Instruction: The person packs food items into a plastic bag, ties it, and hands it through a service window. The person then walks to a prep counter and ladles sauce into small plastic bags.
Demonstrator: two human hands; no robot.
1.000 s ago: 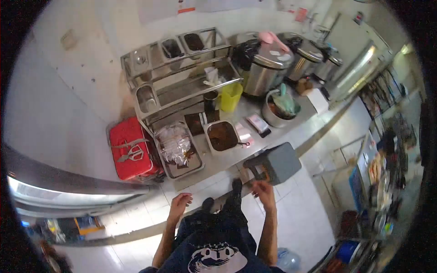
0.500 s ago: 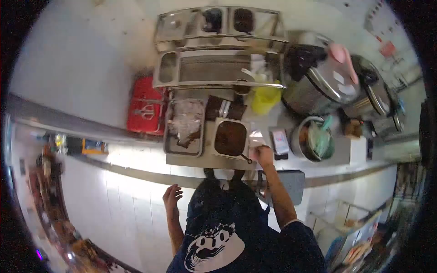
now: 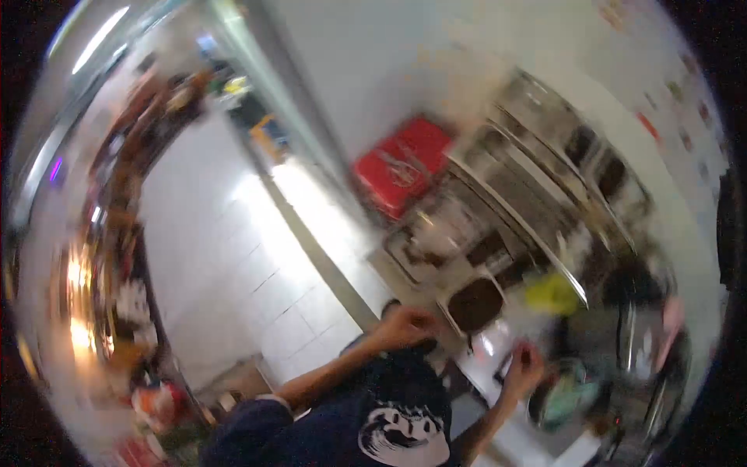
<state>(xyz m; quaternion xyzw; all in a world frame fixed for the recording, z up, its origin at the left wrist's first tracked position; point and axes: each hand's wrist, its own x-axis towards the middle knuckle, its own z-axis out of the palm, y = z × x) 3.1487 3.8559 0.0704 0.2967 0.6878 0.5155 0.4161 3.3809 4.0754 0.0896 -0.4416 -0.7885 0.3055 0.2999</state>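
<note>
The view is smeared by motion. My left hand point(image 3: 412, 325) is over the counter's near edge, just left of a square metal pan point(image 3: 444, 303) holding a dark brown food. Its fingers are too blurred to read. My right hand point(image 3: 526, 372) is raised right of the pan, beside a shiny clear plastic piece point(image 3: 492, 339) on the counter. Its fingers look bent, with a dark reddish patch between them, but blur hides whether anything is held. A dark handle sticks out from the pan's near corner.
A tray point(image 3: 394, 253) with clear plastic lies beyond the pan, near a red box point(image 3: 405, 165). A yellow-green container point(image 3: 551, 293) stands before a steel rack point(image 3: 537, 204). A pot with a teal bag point(image 3: 572, 395) and large steel vessels point(image 3: 642, 342) are at right.
The view has swung, so the counter now slants down to the right. My left hand has risen from beside my body to the counter edge. My right hand has moved away from the pan's handle.
</note>
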